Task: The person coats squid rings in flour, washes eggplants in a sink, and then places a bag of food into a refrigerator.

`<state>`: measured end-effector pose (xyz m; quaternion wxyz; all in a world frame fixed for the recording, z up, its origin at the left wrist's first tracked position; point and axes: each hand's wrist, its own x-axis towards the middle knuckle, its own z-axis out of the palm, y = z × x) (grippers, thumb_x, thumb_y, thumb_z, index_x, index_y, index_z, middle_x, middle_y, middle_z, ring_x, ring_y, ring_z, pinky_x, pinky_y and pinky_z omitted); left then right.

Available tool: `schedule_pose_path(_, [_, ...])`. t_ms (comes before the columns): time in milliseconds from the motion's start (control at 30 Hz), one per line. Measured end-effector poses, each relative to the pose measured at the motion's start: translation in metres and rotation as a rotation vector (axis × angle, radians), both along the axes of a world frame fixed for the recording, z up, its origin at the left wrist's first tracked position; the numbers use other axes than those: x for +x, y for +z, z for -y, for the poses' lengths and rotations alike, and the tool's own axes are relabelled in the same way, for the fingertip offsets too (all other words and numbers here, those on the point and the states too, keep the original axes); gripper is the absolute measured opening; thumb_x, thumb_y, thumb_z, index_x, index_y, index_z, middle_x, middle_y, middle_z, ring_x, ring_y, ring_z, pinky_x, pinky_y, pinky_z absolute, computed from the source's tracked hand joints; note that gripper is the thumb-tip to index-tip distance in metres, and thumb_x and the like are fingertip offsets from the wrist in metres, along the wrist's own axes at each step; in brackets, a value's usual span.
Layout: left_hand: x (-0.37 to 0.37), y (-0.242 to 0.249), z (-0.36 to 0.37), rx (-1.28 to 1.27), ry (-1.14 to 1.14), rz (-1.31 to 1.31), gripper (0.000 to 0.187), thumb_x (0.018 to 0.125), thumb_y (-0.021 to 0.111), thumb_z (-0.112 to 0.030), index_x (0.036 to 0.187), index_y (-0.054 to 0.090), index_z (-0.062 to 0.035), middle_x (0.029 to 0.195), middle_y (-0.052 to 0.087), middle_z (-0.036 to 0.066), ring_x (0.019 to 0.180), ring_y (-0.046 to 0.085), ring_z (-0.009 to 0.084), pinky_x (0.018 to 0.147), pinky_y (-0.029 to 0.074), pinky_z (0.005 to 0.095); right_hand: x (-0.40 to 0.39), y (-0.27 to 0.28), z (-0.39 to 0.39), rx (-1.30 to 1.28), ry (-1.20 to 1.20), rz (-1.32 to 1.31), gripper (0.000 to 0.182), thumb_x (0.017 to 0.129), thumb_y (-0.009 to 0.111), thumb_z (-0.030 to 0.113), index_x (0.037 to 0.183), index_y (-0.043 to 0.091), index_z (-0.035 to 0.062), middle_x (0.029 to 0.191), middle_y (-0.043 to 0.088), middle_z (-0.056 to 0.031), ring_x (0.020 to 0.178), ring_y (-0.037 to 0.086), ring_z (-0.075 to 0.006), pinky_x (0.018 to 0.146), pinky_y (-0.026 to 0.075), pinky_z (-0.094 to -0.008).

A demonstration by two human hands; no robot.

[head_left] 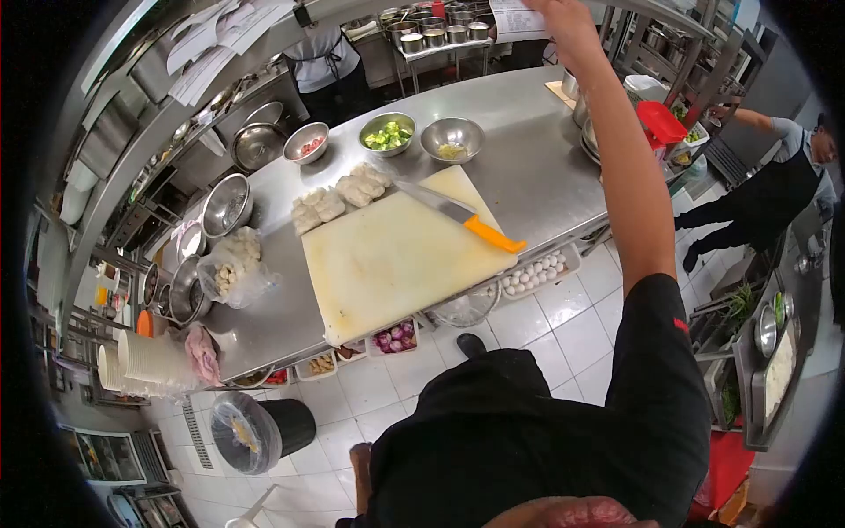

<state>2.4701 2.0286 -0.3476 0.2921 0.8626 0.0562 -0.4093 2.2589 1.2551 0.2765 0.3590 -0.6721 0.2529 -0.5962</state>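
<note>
My right hand (568, 19) is raised at the top edge of the view, beside a printed paper slip (519, 21). Its fingers are cut off by the frame, so their grip does not show. Low at my side, part of my left hand (361, 459) shows next to the dark clothing, fingers hidden. In front of me a large pale cutting board (387, 264) lies on the steel table (541, 150). Across its right part rests a knife with an orange handle (493, 234). Bagged whitish pieces (359, 185) sit along the board's far edge.
Behind the board stand metal bowls, one with chopped green vegetable (388, 135). A bag of pale pieces (231, 271) lies at left. Below are a tray of eggs (535, 275), red onions (394, 338) and a lined bin (248, 433). A co-worker (779, 176) stands at right.
</note>
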Motion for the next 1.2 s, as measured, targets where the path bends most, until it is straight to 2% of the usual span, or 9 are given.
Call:
schedule_pose_path(100, [0.005, 0.021, 0.025, -0.009, 0.021, 0.027, 0.023, 0.076, 0.064, -0.024, 0.085, 0.069, -0.0036, 0.080, 0.066, 0.018, 0.069, 0.062, 0.0248, 0.068, 0.050, 0.0394, -0.004, 0.002, -0.003, -0.046, -0.008, -0.040, 0.037, 0.083, 0.066, 0.025, 0.105, 0.064, -0.0054, 0.099, 0.066, -0.0108, 0.090, 0.056, -0.0196, 0.081, 0.042, -0.0333])
schedule_pose_path(133, [0.012, -0.002, 0.019, -0.044, -0.403, 0.523, 0.020, 0.074, 0.064, -0.020, 0.075, 0.066, 0.0000, 0.070, 0.062, 0.016, 0.062, 0.057, 0.0241, 0.067, 0.049, 0.0383, -0.005, 0.002, -0.001, -0.050, -0.006, -0.035, 0.037, 0.083, 0.066, 0.025, 0.104, 0.064, -0.0051, 0.099, 0.066, -0.0111, 0.090, 0.056, -0.0199, 0.081, 0.043, -0.0336])
schedule_pose_path(233, [0.009, 0.017, 0.049, -0.061, -0.282, 0.363, 0.022, 0.075, 0.062, -0.020, 0.072, 0.062, 0.0023, 0.069, 0.062, 0.018, 0.063, 0.058, 0.0292, 0.067, 0.049, 0.0393, -0.004, 0.000, 0.014, -0.072, 0.001, -0.078, 0.035, 0.082, 0.067, 0.023, 0.100, 0.065, -0.0060, 0.094, 0.066, -0.0115, 0.085, 0.056, -0.0194, 0.077, 0.043, -0.0343])
schedule_pose_path(267, [0.005, 0.016, 0.059, -0.149, -0.401, 0.483, 0.022, 0.075, 0.061, -0.020, 0.070, 0.059, 0.0020, 0.069, 0.060, 0.019, 0.063, 0.057, 0.0308, 0.066, 0.048, 0.0407, -0.003, 0.002, 0.018, 0.003, 0.004, -0.062, 0.034, 0.081, 0.068, 0.023, 0.098, 0.065, -0.0063, 0.092, 0.066, -0.0110, 0.084, 0.056, -0.0188, 0.076, 0.043, -0.0340])
schedule_pose_path(367, [-0.029, 0.034, 0.094, -0.087, -0.103, 0.188, 0.020, 0.077, 0.059, -0.020, 0.069, 0.060, -0.0015, 0.070, 0.061, 0.017, 0.066, 0.059, 0.0330, 0.063, 0.047, 0.0432, 0.001, -0.003, 0.023, 0.168, 0.060, 0.000, 0.031, 0.081, 0.070, 0.021, 0.094, 0.065, -0.0070, 0.087, 0.065, -0.0096, 0.080, 0.056, -0.0172, 0.073, 0.043, -0.0328])
schedule_pose_path(400, [-0.017, -0.017, 0.082, 0.063, -0.928, 0.661, 0.020, 0.080, 0.056, -0.022, 0.069, 0.063, -0.0062, 0.074, 0.064, 0.013, 0.072, 0.062, 0.0328, 0.063, 0.048, 0.0448, 0.003, -0.003, 0.022, 0.175, 0.107, 0.050, 0.031, 0.080, 0.070, 0.020, 0.093, 0.066, -0.0072, 0.086, 0.065, -0.0092, 0.079, 0.057, -0.0166, 0.072, 0.044, -0.0323])
schedule_pose_path(533, [-0.057, -0.031, 0.104, 0.007, -1.106, 0.752, 0.020, 0.081, 0.056, -0.026, 0.079, 0.069, -0.0098, 0.086, 0.067, 0.014, 0.080, 0.065, 0.0305, 0.068, 0.051, 0.0421, -0.001, -0.005, 0.015, 0.154, 0.160, 0.108, 0.028, 0.081, 0.070, 0.017, 0.093, 0.066, -0.0073, 0.087, 0.065, -0.0084, 0.079, 0.058, -0.0162, 0.071, 0.044, -0.0304])
schedule_pose_path(733, [-0.115, 0.008, 0.145, -0.061, 0.167, -0.042, 0.033, 0.079, 0.067, -0.022, 0.106, 0.065, -0.0027, 0.088, 0.067, 0.015, 0.068, 0.065, 0.0261, 0.055, 0.050, 0.0384, 0.000, -0.003, 0.016, 0.214, 0.384, 0.226, 0.023, 0.082, 0.067, 0.013, 0.095, 0.066, -0.0066, 0.089, 0.066, -0.0087, 0.083, 0.059, -0.0163, 0.075, 0.045, -0.0286])
schedule_pose_path(1200, [-0.147, 0.043, 0.156, -0.001, 0.224, -0.021, 0.038, 0.080, 0.067, -0.022, 0.112, 0.062, -0.0019, 0.086, 0.065, 0.012, 0.063, 0.062, 0.0230, 0.050, 0.048, 0.0354, 0.001, -0.006, 0.015, 0.191, 0.493, 0.326, 0.020, 0.082, 0.066, 0.010, 0.095, 0.066, -0.0062, 0.090, 0.067, -0.0091, 0.080, 0.061, -0.0157, 0.074, 0.046, -0.0268])
